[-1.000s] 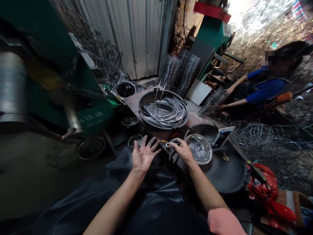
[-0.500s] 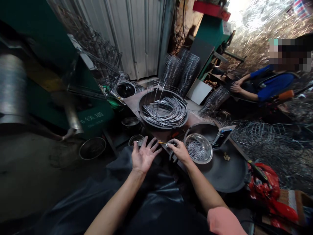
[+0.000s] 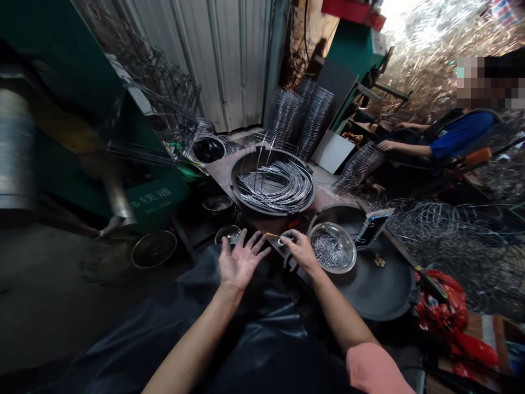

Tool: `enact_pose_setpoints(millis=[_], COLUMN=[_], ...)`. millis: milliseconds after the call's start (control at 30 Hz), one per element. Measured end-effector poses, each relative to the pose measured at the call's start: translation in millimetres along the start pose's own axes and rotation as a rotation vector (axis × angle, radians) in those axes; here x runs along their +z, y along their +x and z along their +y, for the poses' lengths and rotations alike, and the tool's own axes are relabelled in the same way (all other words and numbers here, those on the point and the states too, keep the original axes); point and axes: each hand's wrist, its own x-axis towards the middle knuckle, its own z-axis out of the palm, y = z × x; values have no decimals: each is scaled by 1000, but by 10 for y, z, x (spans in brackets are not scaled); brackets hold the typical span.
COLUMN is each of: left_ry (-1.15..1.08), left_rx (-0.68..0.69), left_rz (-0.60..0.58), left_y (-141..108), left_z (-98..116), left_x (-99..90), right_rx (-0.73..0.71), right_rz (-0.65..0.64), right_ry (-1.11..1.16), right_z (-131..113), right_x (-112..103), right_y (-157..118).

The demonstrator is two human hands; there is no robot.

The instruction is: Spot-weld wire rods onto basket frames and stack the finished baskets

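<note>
My left hand (image 3: 239,262) is open, palm up, with its fingers spread. One of its fingertips shows a small reddish spot. My right hand (image 3: 301,249) is closed in a pinch on a thin orange-yellow stick (image 3: 271,235) with a whitish part by the fingers; its exact kind is too small to make out. The stick's tip points at the spotted fingertip, and whether they touch I cannot tell. Just right of my right hand, a steel bowl (image 3: 348,261) of short metal pins (image 3: 327,250) sits in a wide black pan (image 3: 381,298).
Ahead stands a black pan (image 3: 234,189) of bent wires (image 3: 283,189). A phone (image 3: 371,229) leans beside the steel bowl. Stacked wire rings (image 3: 318,117) stand behind. Green machinery (image 3: 159,191) is on the left. At right sits a co-worker in a blue sleeve (image 3: 463,134).
The stick's tip and my left fingertips are slightly closer, and the reddish spot shows more clearly. The co-worker's hands have moved apart.
</note>
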Motion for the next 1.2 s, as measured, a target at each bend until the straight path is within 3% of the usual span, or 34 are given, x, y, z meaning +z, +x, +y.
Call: enact_pose_setpoints(millis=[367,1200], left_ry=[-54,-85], left_rx=[0,12], left_rz=[99,153], left_y=[17,-31], left_z=[25,54], left_x=[2,71], right_rx=[2,5], right_rz=[-39,-16], right_ry=[3,50], right_z=[23,203], right_x=[30,107], right_y=[-32,14])
